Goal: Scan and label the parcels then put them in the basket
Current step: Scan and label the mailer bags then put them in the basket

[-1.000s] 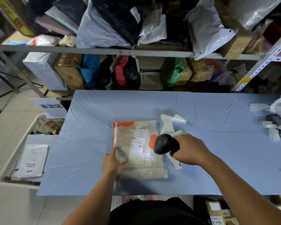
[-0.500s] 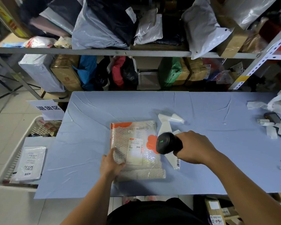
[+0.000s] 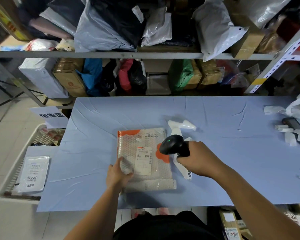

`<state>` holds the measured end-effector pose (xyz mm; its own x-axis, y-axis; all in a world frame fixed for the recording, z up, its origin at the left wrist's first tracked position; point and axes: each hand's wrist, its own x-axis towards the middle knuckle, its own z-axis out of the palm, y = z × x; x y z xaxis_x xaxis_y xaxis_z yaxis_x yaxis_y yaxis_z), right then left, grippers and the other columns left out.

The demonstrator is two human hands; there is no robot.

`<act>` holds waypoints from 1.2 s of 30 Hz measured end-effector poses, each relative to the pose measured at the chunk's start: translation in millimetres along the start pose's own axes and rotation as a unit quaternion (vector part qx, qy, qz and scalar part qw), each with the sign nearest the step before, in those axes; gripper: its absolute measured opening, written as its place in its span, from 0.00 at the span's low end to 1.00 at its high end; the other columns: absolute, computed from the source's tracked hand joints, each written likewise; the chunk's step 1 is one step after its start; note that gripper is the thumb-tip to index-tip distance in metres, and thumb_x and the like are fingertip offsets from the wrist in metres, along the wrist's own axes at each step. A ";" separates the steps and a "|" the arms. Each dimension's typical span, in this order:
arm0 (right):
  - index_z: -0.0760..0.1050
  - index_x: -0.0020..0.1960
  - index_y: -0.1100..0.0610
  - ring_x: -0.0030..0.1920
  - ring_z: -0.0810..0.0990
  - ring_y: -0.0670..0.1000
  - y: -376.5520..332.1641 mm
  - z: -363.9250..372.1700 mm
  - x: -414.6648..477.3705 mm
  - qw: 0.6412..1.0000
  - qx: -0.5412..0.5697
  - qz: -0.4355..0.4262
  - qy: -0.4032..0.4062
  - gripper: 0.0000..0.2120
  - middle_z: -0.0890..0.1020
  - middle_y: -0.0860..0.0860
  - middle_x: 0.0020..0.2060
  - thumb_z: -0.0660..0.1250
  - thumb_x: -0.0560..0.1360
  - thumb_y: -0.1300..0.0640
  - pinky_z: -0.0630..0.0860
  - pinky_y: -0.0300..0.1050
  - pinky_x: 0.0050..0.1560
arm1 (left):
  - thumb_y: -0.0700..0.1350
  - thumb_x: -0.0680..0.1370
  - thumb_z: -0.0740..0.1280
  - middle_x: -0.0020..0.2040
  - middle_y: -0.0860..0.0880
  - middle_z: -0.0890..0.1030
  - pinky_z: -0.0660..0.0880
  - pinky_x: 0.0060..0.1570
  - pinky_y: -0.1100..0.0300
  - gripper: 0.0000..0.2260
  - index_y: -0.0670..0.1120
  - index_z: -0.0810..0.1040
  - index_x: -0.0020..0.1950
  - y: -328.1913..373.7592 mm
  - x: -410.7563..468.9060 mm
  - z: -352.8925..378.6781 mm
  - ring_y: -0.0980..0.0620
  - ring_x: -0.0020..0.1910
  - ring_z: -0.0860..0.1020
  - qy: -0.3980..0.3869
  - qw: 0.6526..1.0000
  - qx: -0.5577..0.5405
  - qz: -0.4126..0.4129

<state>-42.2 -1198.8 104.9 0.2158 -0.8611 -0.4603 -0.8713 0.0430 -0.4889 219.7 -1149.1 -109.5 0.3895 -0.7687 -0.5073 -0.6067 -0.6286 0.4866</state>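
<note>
A bubble-wrap parcel [image 3: 145, 144] with orange corners and a white shipping label lies flat in the middle of the blue table [image 3: 223, 153]. My left hand [image 3: 119, 174] presses on its lower left corner, fingers spread over the wrap. My right hand [image 3: 200, 160] grips a black handheld scanner [image 3: 173, 144], its head over the parcel's right edge, pointing at the label. White label strips [image 3: 180, 125] lie just right of the parcel, partly under my right hand. A white basket [image 3: 9, 181] sits left of the table, with a white mailer [image 3: 34, 172] inside.
Shelves packed with bagged and boxed parcels [image 3: 145, 32] stand behind the table. A small dark device [image 3: 290, 122] and torn white paper scraps lie at the table's right edge. A paper sign [image 3: 50, 116] hangs at the left corner. Boxes [image 3: 230, 224] sit on the floor by my right.
The scanner and my right hand have drifted slightly up and to the right over the parcel's edge. My left hand stays on the parcel's corner.
</note>
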 end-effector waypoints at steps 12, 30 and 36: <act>0.71 0.40 0.57 0.26 0.71 0.50 -10.8 25.4 -0.4 0.979 0.184 0.090 -0.008 0.12 0.73 0.51 0.29 0.65 0.77 0.50 0.70 0.43 0.34 | 0.55 0.70 0.75 0.55 0.48 0.70 0.77 0.48 0.54 0.32 0.63 0.64 0.69 -3.4 1.9 0.1 0.44 0.51 0.77 -0.005 1.000 0.009 -0.003; 0.67 0.61 0.60 0.47 0.79 0.60 161.8 46.1 50.5 0.950 0.160 0.220 0.152 0.17 0.78 0.57 0.51 0.65 0.76 0.55 0.78 0.54 0.42 | 0.42 0.72 0.70 0.52 0.48 0.80 0.75 0.50 0.53 0.10 0.48 0.82 0.53 100.5 -21.4 54.4 0.45 0.51 0.78 0.019 0.970 0.031 0.242; 0.66 0.63 0.58 0.61 0.71 0.58 212.4 68.6 64.4 0.959 -0.011 0.246 0.142 0.18 0.77 0.54 0.60 0.66 0.77 0.52 0.69 0.54 0.57 | 0.53 0.75 0.70 0.68 0.51 0.75 0.65 0.66 0.50 0.22 0.49 0.76 0.68 146.3 -29.8 101.4 0.46 0.67 0.68 -0.057 0.932 0.118 0.339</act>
<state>-183.1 -1210.3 -79.3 -0.3496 -0.8429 -0.4089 -0.8469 0.4710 -0.2468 49.1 -1206.2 -95.3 -0.2060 -0.9535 -0.2197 -0.8277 0.0500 0.5589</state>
